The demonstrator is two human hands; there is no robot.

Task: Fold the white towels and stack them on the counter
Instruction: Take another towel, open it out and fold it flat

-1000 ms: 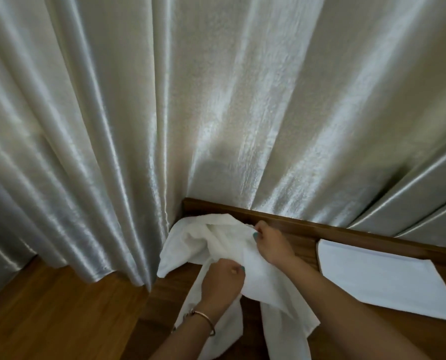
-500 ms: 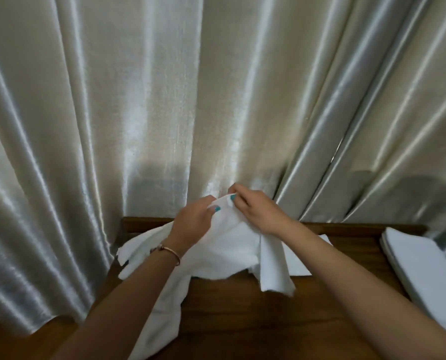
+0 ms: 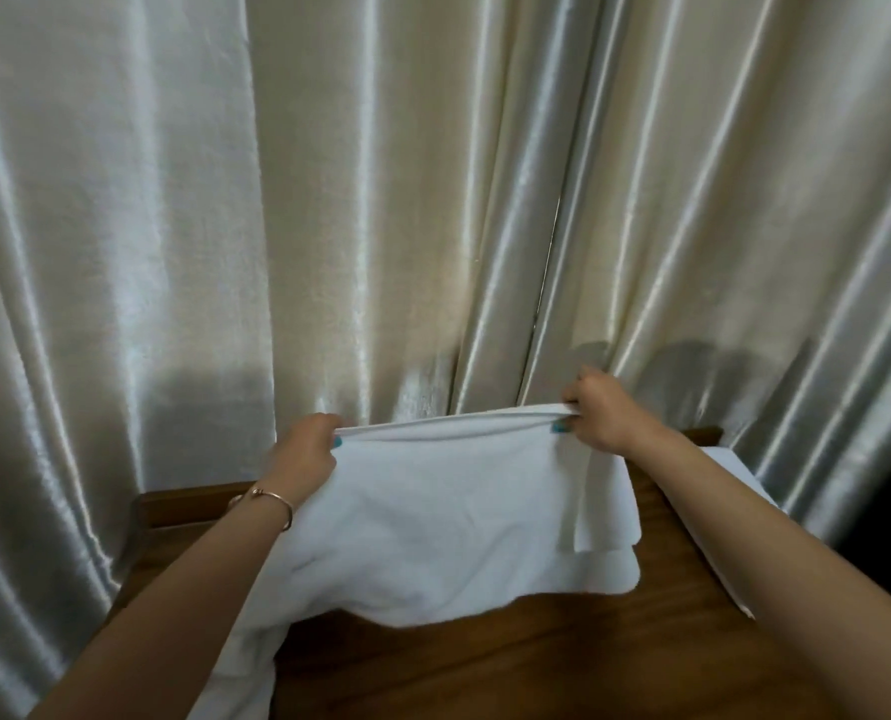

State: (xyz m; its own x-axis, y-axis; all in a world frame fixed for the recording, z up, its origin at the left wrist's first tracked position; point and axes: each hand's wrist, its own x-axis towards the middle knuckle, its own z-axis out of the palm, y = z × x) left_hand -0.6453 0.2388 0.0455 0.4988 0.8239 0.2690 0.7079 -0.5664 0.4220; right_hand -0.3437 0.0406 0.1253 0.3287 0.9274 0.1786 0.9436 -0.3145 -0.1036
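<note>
A white towel (image 3: 443,517) hangs stretched between my two hands above the wooden counter (image 3: 511,662). My left hand (image 3: 306,452) pinches its upper left corner and my right hand (image 3: 596,415) pinches the upper right corner, so the top edge is taut. The towel's lower part sags onto the counter, and a tail drapes over the counter's left front edge. A flap is doubled over on the towel's right side. A folded white towel (image 3: 724,467) lies on the counter at the right, mostly hidden behind my right forearm.
Shiny cream curtains (image 3: 381,200) hang close behind the counter and fill the whole background. The counter has a raised wooden back rim (image 3: 189,504). Its left corner sits right against the curtain folds.
My hands have moved apart from a bunched grip at the middle, spreading the towel out wide and lifting its top edge. The view has shifted right and upward.
</note>
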